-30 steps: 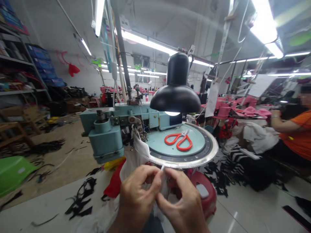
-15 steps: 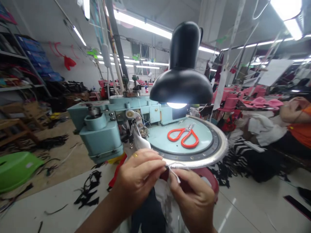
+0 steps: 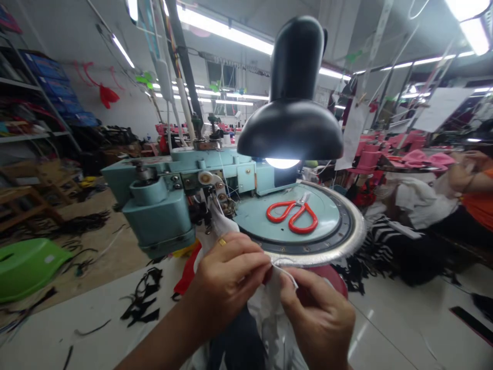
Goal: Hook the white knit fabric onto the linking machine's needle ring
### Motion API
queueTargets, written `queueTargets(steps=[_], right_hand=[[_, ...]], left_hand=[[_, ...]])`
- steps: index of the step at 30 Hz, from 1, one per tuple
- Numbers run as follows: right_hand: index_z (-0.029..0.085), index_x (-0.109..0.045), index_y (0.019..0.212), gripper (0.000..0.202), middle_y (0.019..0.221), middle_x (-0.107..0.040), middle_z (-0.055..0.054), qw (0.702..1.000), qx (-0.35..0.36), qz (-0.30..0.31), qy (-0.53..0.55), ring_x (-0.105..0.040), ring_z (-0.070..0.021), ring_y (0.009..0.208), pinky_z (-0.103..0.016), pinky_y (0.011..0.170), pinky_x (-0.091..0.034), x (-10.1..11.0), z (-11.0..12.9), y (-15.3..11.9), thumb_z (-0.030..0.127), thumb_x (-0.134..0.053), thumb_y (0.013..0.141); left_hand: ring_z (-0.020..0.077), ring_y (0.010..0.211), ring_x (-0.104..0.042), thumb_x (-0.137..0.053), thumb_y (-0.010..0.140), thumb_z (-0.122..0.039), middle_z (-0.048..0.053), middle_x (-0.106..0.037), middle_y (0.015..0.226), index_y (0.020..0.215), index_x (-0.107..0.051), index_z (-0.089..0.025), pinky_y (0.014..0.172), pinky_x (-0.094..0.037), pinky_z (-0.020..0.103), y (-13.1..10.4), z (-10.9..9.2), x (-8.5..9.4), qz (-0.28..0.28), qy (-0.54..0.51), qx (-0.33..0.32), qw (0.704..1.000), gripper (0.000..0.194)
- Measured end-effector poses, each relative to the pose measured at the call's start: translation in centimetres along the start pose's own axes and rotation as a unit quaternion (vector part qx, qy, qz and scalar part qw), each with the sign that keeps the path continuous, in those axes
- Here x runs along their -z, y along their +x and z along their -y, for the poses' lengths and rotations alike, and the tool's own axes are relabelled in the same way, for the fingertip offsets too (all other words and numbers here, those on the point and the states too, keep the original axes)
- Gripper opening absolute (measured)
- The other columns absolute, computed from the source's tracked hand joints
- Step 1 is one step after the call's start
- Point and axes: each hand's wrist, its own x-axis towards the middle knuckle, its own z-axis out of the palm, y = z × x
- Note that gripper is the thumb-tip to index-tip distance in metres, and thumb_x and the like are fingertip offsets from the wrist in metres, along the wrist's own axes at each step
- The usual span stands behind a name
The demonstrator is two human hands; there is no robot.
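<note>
At the near rim of a round toothed dial (image 3: pixel 327 253) on a pale-blue linking machine (image 3: pixel 154 210), both my hands pinch a white knit fabric (image 3: pixel 284 272). My left hand (image 3: pixel 231 277), with a ring on one finger, has its fingertips closed on the fabric edge against the dial's points. My right hand (image 3: pixel 318 313) grips the same edge a little to the right, between thumb and forefinger. The rest of the fabric hangs below the rim, and part runs up left toward the machine head. Red-handled scissors (image 3: pixel 295 216) lie on the dial's flat top.
A black lamp (image 3: pixel 292 123) hangs low over the dial, lit. A green plastic stool (image 3: pixel 31 270) stands at left on the floor. Black fabric scraps (image 3: pixel 144 298) lie nearby. At right, a co-worker in an orange top (image 3: pixel 479 210) sits beside piled garments (image 3: pixel 408 252).
My right hand has shifted slightly right and down, and a longer stretch of fabric edge shows between my hands. My left hand has moved a little right along the rim.
</note>
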Motion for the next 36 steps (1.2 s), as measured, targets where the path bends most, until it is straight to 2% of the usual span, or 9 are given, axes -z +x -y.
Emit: queueTargets(steps=[5,10,13,16,19,23,28,32,36], right_hand=[[0.023,-0.075,0.082,0.007,0.070,-0.076,0.004,1.000,-0.006,-0.016,-0.014,-0.069,-0.0119,0.057,-0.018,0.063,-0.058,-0.1,0.0,0.1,0.017,-0.071,0.081],[0.022,-0.074,0.079,0.006,0.067,-0.075,0.004,0.999,0.002,-0.025,-0.031,-0.069,-0.0117,0.054,-0.017,0.060,-0.058,-0.1,0.3,0.3,0.018,-0.070,0.082],[0.023,-0.074,0.078,0.007,0.066,-0.075,0.003,0.999,-0.002,-0.029,-0.039,-0.068,-0.0124,0.054,-0.018,0.059,-0.057,-0.4,0.3,0.3,0.019,-0.070,0.082],[0.024,-0.075,0.075,0.008,0.061,-0.073,0.004,0.997,-0.015,-0.063,-0.043,-0.065,-0.0121,0.048,-0.019,0.055,-0.056,-0.7,0.2,0.1,0.022,-0.071,0.080],[0.025,-0.075,0.074,0.007,0.059,-0.072,0.005,0.996,-0.026,-0.084,-0.032,-0.064,-0.0115,0.045,-0.018,0.052,-0.055,-0.8,0.1,0.1,0.022,-0.071,0.079],[0.024,-0.076,0.073,0.009,0.059,-0.072,0.005,0.998,-0.050,-0.027,-0.015,-0.065,-0.0118,0.047,-0.015,0.050,-0.054,-0.2,-0.1,0.2,0.024,-0.070,0.079],[0.023,-0.076,0.069,0.013,0.056,-0.070,0.005,0.993,-0.100,-0.054,-0.028,-0.064,-0.0115,0.046,-0.015,0.049,-0.052,0.4,-0.3,0.0,0.029,-0.070,0.079],[0.022,-0.077,0.071,0.013,0.060,-0.072,0.003,0.994,-0.102,0.000,-0.029,-0.065,-0.0129,0.048,-0.016,0.054,-0.055,0.8,-0.2,0.3,0.030,-0.071,0.080],[0.020,-0.077,0.073,0.017,0.063,-0.074,0.000,0.993,-0.121,-0.012,-0.009,-0.068,-0.0159,0.054,-0.020,0.058,-0.058,1.0,-0.3,0.4,0.032,-0.070,0.081]], left_hand=[[0.0169,0.088,-0.067,-0.069,0.081,-0.006,0.004,-0.071,0.089,0.096,-0.069,-0.019,0.088,-0.056,0.032,-0.2,0.1,-0.3,-0.021,0.030,-0.035,0.999,0.020],[0.0179,0.093,-0.067,-0.063,0.087,-0.007,0.007,-0.071,0.095,0.105,-0.068,-0.017,0.084,-0.058,0.029,0.2,0.0,0.5,0.056,0.018,-0.053,0.997,0.022],[0.0167,0.088,-0.067,-0.066,0.085,-0.007,0.006,-0.071,0.092,0.102,-0.067,-0.017,0.081,-0.058,0.028,0.3,0.0,0.6,0.059,0.035,-0.045,0.997,0.019],[0.0193,0.090,-0.068,-0.067,0.083,-0.007,0.009,-0.072,0.095,0.104,-0.066,-0.012,0.085,-0.059,0.032,0.2,0.4,0.3,0.042,0.071,-0.107,0.991,0.022],[0.0214,0.092,-0.069,-0.063,0.087,-0.009,0.011,-0.073,0.094,0.108,-0.066,-0.008,0.085,-0.059,0.033,0.5,0.8,0.5,0.052,0.077,-0.169,0.981,0.022],[0.0152,0.080,-0.070,-0.058,0.091,-0.012,0.008,-0.073,0.090,0.101,-0.069,-0.014,0.072,-0.059,0.022,1.5,0.7,1.4,0.112,0.057,-0.124,0.984,0.015],[0.0201,0.088,-0.072,-0.055,0.093,-0.013,0.012,-0.075,0.097,0.103,-0.068,-0.009,0.079,-0.061,0.028,2.1,0.4,1.4,0.082,0.092,-0.184,0.975,0.017],[0.0162,0.081,-0.073,-0.056,0.093,-0.013,0.009,-0.075,0.091,0.099,-0.069,-0.012,0.073,-0.060,0.024,2.1,0.3,1.1,0.090,0.096,-0.159,0.978,0.014],[0.0207,0.088,-0.073,-0.054,0.094,-0.014,0.011,-0.075,0.098,0.102,-0.068,-0.011,0.075,-0.061,0.030,2.0,0.2,0.9,0.084,0.107,-0.179,0.974,0.016]])
